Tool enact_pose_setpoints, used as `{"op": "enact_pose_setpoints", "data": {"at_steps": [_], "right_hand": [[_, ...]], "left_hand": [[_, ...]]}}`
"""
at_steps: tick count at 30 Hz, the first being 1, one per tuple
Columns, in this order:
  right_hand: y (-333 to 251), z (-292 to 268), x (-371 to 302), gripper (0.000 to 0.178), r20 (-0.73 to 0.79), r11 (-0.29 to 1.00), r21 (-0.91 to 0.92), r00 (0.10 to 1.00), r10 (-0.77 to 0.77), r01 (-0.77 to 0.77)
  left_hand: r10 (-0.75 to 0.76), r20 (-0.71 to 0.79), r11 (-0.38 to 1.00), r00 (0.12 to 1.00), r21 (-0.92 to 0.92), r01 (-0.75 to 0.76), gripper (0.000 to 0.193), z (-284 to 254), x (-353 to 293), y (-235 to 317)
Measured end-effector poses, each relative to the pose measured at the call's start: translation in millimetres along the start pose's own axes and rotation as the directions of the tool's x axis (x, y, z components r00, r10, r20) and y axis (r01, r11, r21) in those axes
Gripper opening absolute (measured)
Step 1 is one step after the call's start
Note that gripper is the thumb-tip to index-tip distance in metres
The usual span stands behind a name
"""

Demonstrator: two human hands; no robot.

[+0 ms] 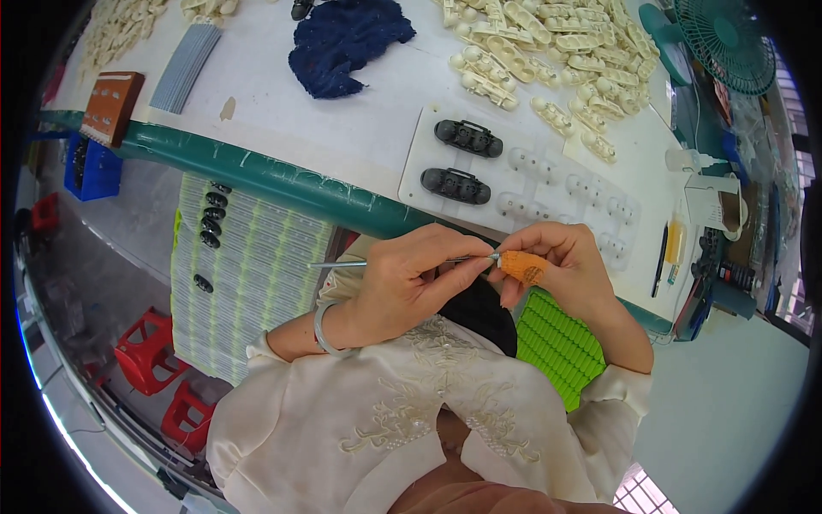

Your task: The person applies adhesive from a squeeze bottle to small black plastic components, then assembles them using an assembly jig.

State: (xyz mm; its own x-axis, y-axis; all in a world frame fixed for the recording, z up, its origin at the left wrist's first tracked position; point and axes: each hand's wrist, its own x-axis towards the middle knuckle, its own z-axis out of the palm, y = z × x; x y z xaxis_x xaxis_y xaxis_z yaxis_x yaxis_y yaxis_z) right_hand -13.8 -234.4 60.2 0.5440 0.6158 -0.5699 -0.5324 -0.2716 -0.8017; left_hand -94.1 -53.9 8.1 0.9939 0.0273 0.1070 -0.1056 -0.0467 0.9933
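Observation:
My left hand (415,278) is closed on a thin metal rod (338,265), which sticks out to the left past the hand. Close beside it, my right hand (556,267) is pinched around something small at the fingertips, too hidden to name. An orange finger cover (523,267) wraps one digit of the right hand, seemingly the thumb. The fingertips of both hands meet just off the table's near edge. Beyond them lies a white plate with raised shapes (417,154), bearing a black moulded part (468,138) and a second black moulded part (455,185).
Cream moulded pieces (591,51) are heaped at the far right, near a green fan (726,38). A dark blue cloth (342,43) lies on the white table (248,94). Lower left, a ribbed sheet (257,274) holds several black parts; a bright green tray (558,347) sits by my right forearm.

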Motion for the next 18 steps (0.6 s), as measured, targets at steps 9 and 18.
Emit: {"op": "enact_pose_setpoints", "data": {"at_steps": [9,18], "right_hand": [[-0.9,4.3,11.2,0.011,0.058,0.987,0.079,0.989,0.138,-0.143],[2.7,10.6,14.6,0.009,0.143,0.962,0.223,0.981,0.129,-0.159]], "left_hand": [[0.13,0.054,0.972,0.99,0.189,-0.138,0.015,-7.1,1.5,0.6],[0.134,0.107,0.99,0.985,0.021,-0.137,0.019,-13.1,0.6,-9.0]]}}
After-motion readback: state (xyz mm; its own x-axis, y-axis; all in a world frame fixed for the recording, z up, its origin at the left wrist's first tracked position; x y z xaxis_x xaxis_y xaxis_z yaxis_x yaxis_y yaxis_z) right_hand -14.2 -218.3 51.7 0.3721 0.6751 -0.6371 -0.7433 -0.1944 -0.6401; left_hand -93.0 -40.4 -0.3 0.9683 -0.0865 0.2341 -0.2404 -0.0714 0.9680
